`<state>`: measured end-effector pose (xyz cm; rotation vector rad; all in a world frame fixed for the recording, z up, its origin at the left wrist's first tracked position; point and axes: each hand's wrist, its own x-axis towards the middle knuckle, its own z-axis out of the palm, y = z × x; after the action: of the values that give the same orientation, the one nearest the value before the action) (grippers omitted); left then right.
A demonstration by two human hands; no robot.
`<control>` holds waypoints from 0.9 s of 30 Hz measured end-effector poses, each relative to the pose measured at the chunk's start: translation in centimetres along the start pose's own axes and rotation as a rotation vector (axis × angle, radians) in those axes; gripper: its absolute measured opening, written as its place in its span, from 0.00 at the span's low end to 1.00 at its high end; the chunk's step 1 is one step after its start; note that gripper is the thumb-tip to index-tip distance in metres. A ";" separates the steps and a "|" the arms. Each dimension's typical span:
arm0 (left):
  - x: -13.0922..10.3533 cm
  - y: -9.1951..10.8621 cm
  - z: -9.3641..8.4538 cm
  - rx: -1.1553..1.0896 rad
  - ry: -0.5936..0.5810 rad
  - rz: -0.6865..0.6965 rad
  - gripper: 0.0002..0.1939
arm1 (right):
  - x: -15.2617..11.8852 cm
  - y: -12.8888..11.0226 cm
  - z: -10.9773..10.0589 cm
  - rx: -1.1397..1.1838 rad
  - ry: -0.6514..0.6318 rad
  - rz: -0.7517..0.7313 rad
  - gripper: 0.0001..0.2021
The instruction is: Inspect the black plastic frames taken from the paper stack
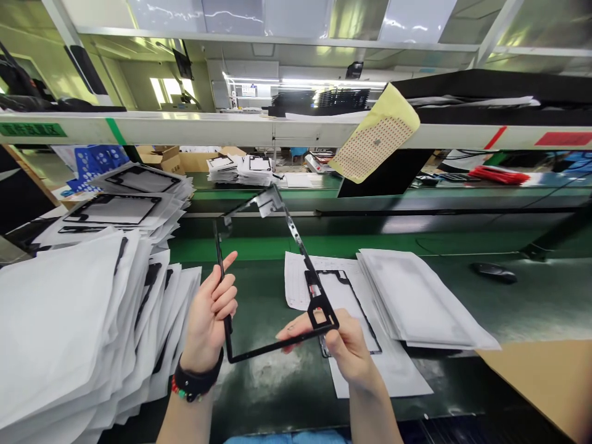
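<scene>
A thin black rectangular frame point(276, 349) is held up, tilted, above the dark green bench point(259, 388). My right hand point(354, 348) grips its lower right corner, thumb in front and fingers behind. My left hand point(213, 314) is at the left side of the frame, fingers curled around that edge and the index finger raised. A silvery piece shows at the frame's top corner. Beyond my right hand another black frame point(363, 302) lies on white paper sheets point(383, 376), partly hidden by the held frame and my hand.
Tall stacks of white sheets point(50, 320) with black frames between them stand on the left. A pile of white sleeves point(420, 296) lies to the right, near a black mouse point(494, 272). A yellow dotted sheet point(377, 135) hangs from the shelf point(231, 128). Brown cardboard point(550, 376) is at lower right.
</scene>
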<state>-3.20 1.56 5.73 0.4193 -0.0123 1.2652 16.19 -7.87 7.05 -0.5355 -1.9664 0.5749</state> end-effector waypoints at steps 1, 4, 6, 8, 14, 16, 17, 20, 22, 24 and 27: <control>0.1 -0.1 -0.1 0.062 0.003 0.042 0.18 | -0.2 0.1 0.0 -0.042 0.027 -0.015 0.19; 0.6 -0.7 -0.5 0.217 -0.013 0.123 0.17 | -0.6 -0.1 0.6 -0.240 0.031 -0.099 0.13; 1.0 -1.1 -0.7 0.273 -0.030 0.138 0.16 | -0.9 -0.4 1.0 -0.374 -0.017 -0.174 0.12; 1.4 -1.5 -0.9 0.300 -0.043 0.145 0.15 | -1.1 -0.8 1.3 -0.470 -0.063 -0.228 0.12; 0.9 -1.1 -0.9 0.395 -0.072 0.238 0.11 | -1.6 -1.7 0.9 -0.504 -0.030 -0.109 0.17; 0.6 -0.6 -0.5 0.429 -0.076 0.282 0.12 | -1.8 -1.2 0.4 -0.461 0.012 0.033 0.19; 0.5 -0.4 -0.4 0.448 -0.076 0.309 0.14 | -1.9 -0.7 0.2 -0.419 0.031 0.111 0.18; 0.5 0.0 -0.2 0.513 -0.089 0.409 0.19 | -2.0 1.3 -0.6 -0.252 0.128 0.293 0.19; 0.8 -0.2 -0.9 0.562 -0.105 0.420 0.25 | -1.9 2.8 -1.1 -0.171 0.220 0.345 0.22; 1.0 -0.6 -2.4 0.616 -0.109 0.369 0.30 | -1.8 4.0 -1.7 -0.117 0.300 0.377 0.25; 0.9 -1.6 -5.3 0.735 -0.092 0.261 0.32 | -1.6 5.1 -2.6 -0.063 0.373 0.418 0.28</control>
<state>-2.63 3.63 0.56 1.1366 0.3388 1.4841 19.87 -4.29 3.97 -1.0298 -1.5276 0.6181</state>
